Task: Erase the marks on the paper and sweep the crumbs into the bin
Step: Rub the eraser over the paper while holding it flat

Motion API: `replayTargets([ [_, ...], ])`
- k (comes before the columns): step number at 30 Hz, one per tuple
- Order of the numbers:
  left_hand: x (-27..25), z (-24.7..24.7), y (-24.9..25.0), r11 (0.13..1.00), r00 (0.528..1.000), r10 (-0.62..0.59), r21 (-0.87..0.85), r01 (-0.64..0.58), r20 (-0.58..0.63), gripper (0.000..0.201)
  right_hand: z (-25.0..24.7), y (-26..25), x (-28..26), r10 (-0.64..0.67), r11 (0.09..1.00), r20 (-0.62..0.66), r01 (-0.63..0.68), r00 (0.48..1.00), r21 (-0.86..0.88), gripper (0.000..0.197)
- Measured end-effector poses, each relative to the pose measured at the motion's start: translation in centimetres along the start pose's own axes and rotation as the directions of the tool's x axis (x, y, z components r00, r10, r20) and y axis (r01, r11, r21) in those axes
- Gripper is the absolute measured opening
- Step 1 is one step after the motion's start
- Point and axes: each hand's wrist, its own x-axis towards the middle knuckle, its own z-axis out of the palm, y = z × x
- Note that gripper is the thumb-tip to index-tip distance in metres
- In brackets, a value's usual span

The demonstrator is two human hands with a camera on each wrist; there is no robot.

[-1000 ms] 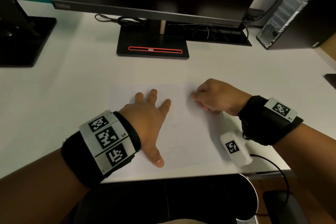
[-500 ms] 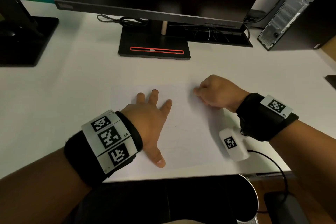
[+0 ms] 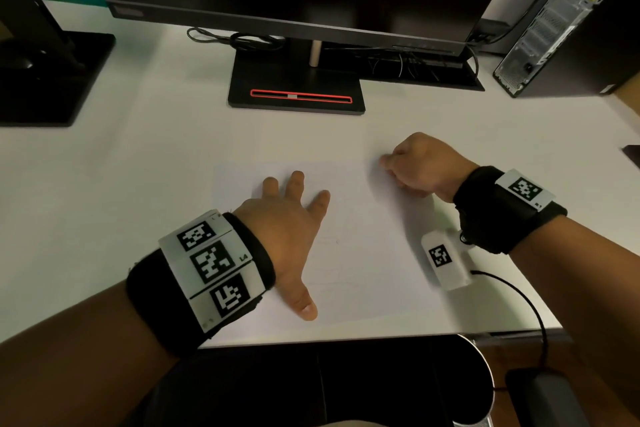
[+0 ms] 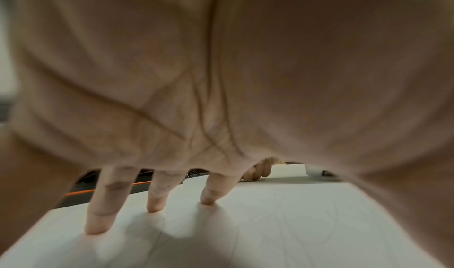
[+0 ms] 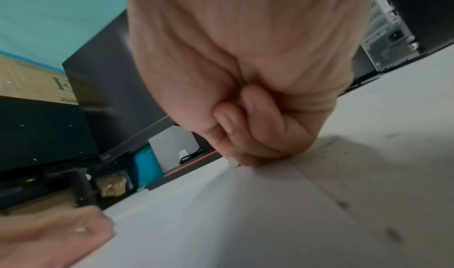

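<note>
A white sheet of paper (image 3: 367,253) lies on the white desk, with faint pencil lines (image 3: 339,279) near its middle. My left hand (image 3: 287,218) presses flat on the sheet, fingers spread; its fingertips (image 4: 153,206) touch the paper. My right hand (image 3: 415,163) is curled at the sheet's far right corner and pinches a small white eraser (image 5: 232,163), whose tip touches the paper's edge. Dark crumbs (image 5: 393,235) dot the desk beside the sheet. A round bin (image 3: 481,381) stands under the desk's front edge, at the right.
A black monitor on its stand (image 3: 298,94) stands behind the paper. A computer tower (image 3: 561,21) is at the far right and a second black stand (image 3: 52,80) at the far left. A black cable (image 3: 519,298) runs off the desk's front right edge.
My right hand has slid away from me along the paper's right side, toward its far corner. The left hand has stayed pressed on the sheet.
</note>
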Motion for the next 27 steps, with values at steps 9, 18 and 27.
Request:
replayTargets([
  [9,0.2,0.1,-0.1,1.000,1.000,0.003,0.006,-0.003,-0.016,0.154,0.4,-0.7,-0.2,-0.022,0.999,0.006,0.022,1.000,-0.045,0.038],
  [18,0.1,0.0,-0.1,1.000,1.000,-0.006,0.012,0.006,-0.007,0.154,-0.2,-0.8,-0.2,-0.003,0.997,-0.049,-0.001,0.999,-0.078,0.039],
  [27,1.4,-2.9,-0.1,0.999,0.995,0.045,0.001,-0.045,-0.088,0.109,0.0,-0.8,-1.0,0.054,0.968,0.175,-0.095,0.983,0.233,0.029],
])
